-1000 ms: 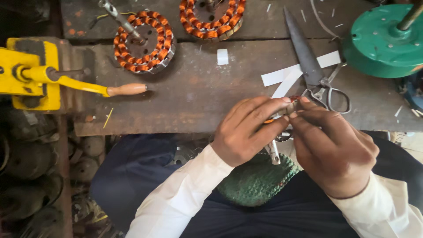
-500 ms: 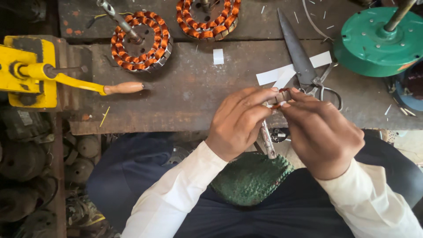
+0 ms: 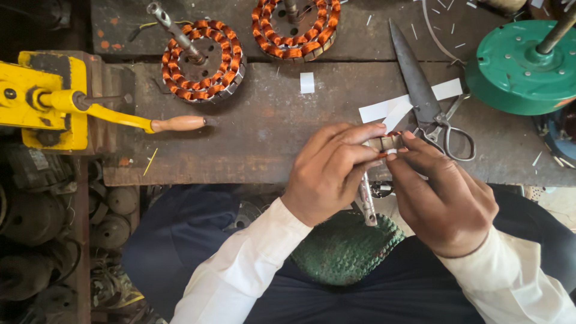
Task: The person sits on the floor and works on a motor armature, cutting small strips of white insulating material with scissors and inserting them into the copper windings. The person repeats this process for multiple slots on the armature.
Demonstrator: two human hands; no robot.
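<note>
In the head view, the left hand [image 3: 329,174] and right hand [image 3: 441,195] meet over the lap, both sets of fingertips pinched on a small stator [image 3: 384,143] whose shaft [image 3: 366,204] hangs down, braced close to the body for fine work. Scissors [image 3: 427,102], paper strips [image 3: 390,109] and wound stators [image 3: 203,60] lie within reach on the bench [image 3: 264,132].

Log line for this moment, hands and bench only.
left hand: grips small wound part | right hand: fingertips on same part | metal shaft: hangs below | scissors: on bench, untouched
</note>
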